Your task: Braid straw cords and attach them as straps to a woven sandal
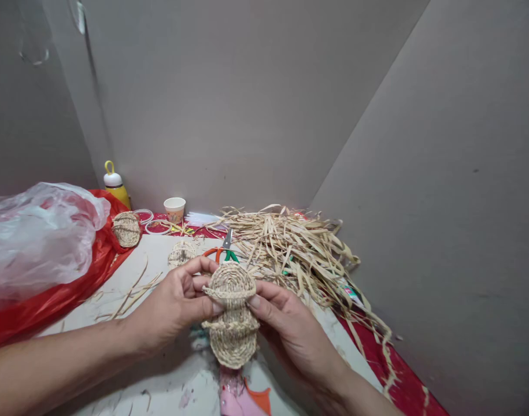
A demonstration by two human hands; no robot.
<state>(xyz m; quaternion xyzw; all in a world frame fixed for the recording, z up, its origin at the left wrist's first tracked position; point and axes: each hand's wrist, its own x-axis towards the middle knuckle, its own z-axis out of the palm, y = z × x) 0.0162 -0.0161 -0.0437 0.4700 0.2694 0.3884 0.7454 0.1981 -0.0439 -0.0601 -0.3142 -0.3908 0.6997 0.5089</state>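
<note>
at near centre in the head view, the woven straw piece (233, 315) is up above the board btwn your hands, rounded at both ends, w/ two raised bands across. your left hand (186, 294) pinches its left edge, thumb on the front; your right hand (285, 320) grips the right edge, thumb up by the upper band. fingers behind it are partly hidden, can't tell exactly how they sit.

what could go wrong, imo: squeeze or twist too hard & the narrow middle may bend or the weave loosen. scissors (227, 240) lie open-ish just beyond, so a careless far reach might nick you. loose strands from the straw pile (285, 242) at far right could snag a sleeve or slide over the work.

surface: pale board (195, 393), stained, w/ scraps at left, on a red cloth (409, 372). far left: paper cup (174, 211), yellow bottle (119, 190), clear plastic bag (39, 237). room: plain grey walls (247, 115) close in at far & right.
</note>
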